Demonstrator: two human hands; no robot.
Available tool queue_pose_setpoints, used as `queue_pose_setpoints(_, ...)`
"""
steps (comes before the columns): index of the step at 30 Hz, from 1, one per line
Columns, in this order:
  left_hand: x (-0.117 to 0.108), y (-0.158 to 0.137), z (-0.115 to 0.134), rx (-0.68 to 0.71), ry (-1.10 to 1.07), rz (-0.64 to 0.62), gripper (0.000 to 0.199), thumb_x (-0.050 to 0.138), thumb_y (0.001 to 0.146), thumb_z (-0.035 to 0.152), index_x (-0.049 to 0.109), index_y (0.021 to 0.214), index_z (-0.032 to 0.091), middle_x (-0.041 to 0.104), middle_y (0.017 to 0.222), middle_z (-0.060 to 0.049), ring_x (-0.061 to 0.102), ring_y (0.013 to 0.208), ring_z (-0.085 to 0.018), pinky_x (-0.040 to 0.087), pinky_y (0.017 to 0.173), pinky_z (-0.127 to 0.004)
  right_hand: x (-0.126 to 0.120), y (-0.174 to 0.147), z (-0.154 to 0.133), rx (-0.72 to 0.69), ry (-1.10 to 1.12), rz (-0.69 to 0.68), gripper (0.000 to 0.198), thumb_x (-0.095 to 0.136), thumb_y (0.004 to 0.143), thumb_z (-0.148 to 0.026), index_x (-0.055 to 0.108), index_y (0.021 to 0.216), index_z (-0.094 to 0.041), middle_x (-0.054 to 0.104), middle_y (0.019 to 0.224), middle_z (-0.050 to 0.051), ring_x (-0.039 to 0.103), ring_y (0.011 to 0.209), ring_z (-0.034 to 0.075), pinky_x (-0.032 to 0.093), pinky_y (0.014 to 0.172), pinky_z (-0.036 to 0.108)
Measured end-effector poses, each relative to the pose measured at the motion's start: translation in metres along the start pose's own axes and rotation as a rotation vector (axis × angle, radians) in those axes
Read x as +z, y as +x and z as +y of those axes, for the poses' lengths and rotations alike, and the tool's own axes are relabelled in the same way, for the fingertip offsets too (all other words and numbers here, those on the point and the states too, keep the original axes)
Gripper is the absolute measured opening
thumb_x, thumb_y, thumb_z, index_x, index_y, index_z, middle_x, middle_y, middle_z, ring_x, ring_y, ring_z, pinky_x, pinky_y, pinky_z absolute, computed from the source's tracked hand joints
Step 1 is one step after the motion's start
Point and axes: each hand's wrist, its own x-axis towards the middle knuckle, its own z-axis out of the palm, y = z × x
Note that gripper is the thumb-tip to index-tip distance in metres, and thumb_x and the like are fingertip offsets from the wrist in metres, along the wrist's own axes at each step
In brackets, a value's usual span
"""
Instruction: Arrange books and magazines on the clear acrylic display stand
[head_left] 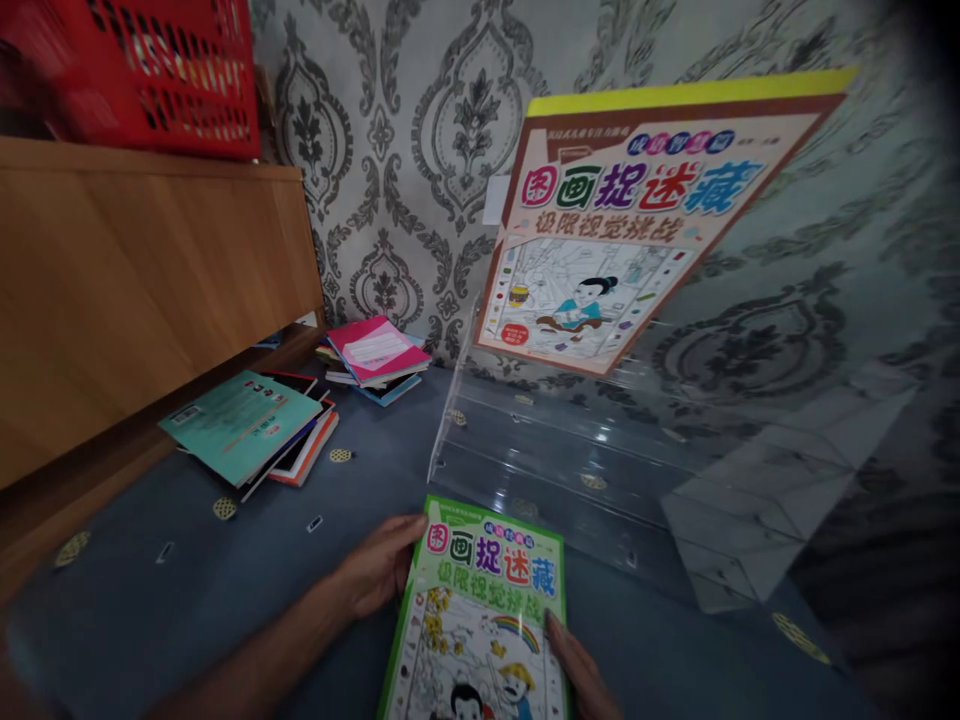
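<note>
A green-bordered picture book (487,610) with colourful Chinese lettering is held upright by its sides, low in the middle of the head view. My left hand (386,565) grips its upper left edge, the fingers going behind the cover. On the right edge, my right hand (581,665) has its thumb against the front; its other fingers are hidden. Beyond the book stands a clear acrylic rack (525,455) with stepped tiers. A brown-bordered book (592,280) with a yellow top edge leans on the rack's back tier.
Left of the rack lie a stack of books with a teal one (244,425) on top and another topped by a pink book (379,350). A wooden cabinet (150,300) carries a red plastic basket (180,140). Patterned wallpaper (420,170) covers the wall behind.
</note>
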Motion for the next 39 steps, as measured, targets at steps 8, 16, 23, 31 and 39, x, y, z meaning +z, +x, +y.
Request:
queue_pose_setpoints(8, 0.004, -0.006, -0.005, 0.138, 0.281, -0.025, 0.047, 0.082, 0.074, 0.05, 0.072, 0.103, 0.015, 0.077, 0.098, -0.009, 0.072, 0.083, -0.02, 0.055, 0.077, -0.028, 0.034, -0.01, -0.008, 0.095, 0.174, 0.027, 0.074, 0.091, 0.061, -0.047, 0.067, 0.125, -0.016, 0.077, 0.11, 0.013, 0.072, 0.104, 0.037, 0.056, 0.096, 0.051)
queue_pose_setpoints(16, -0.022, -0.002, 0.022, 0.541, 0.763, 0.237, 0.033, 0.068, 0.085, 0.044, 0.065, 0.106, 0.02, 0.072, 0.091, -0.006, 0.068, 0.083, -0.021, 0.051, 0.063, -0.026, 0.055, -0.026, -0.022, 0.067, 0.181, -0.178, 0.07, 0.091, 0.063, -0.041, 0.068, 0.124, -0.013, 0.075, 0.115, 0.017, 0.071, 0.108, 0.038, 0.053, 0.098, 0.054)
queue_pose_setpoints(23, -0.039, 0.025, 0.114, 0.971, 1.552, 0.73, 0.03, 0.05, 0.091, 0.027, 0.059, 0.118, 0.017, 0.062, 0.121, -0.016, 0.056, 0.119, -0.031, 0.043, 0.104, -0.046, 0.053, -0.025, -0.02, 0.039, 0.213, -0.217, 0.065, 0.092, 0.063, -0.039, 0.07, 0.118, -0.011, 0.077, 0.11, 0.016, 0.072, 0.106, 0.036, 0.053, 0.099, 0.053)
queue_pose_setpoints(31, -0.033, 0.056, 0.182, 0.737, 2.369, 0.671, 0.045, 0.044, 0.091, 0.013, 0.05, 0.135, 0.007, 0.055, 0.14, -0.027, 0.047, 0.135, -0.038, 0.035, 0.109, -0.054, 0.051, -0.024, -0.02, 0.017, 0.218, -0.214, 0.056, 0.09, 0.066, -0.038, 0.073, 0.113, -0.011, 0.078, 0.105, 0.017, 0.073, 0.104, 0.036, 0.052, 0.1, 0.051)
queue_pose_setpoints(39, -0.018, 0.053, 0.257, 0.686, 2.35, 0.634, 0.032, 0.038, 0.096, 0.022, 0.063, 0.113, 0.012, 0.072, 0.102, -0.02, 0.068, 0.096, -0.03, 0.049, 0.082, -0.035, 0.054, -0.024, -0.023, 0.036, 0.221, -0.232, 0.066, 0.091, 0.065, -0.038, 0.069, 0.122, -0.012, 0.078, 0.105, 0.016, 0.073, 0.102, 0.036, 0.054, 0.098, 0.052)
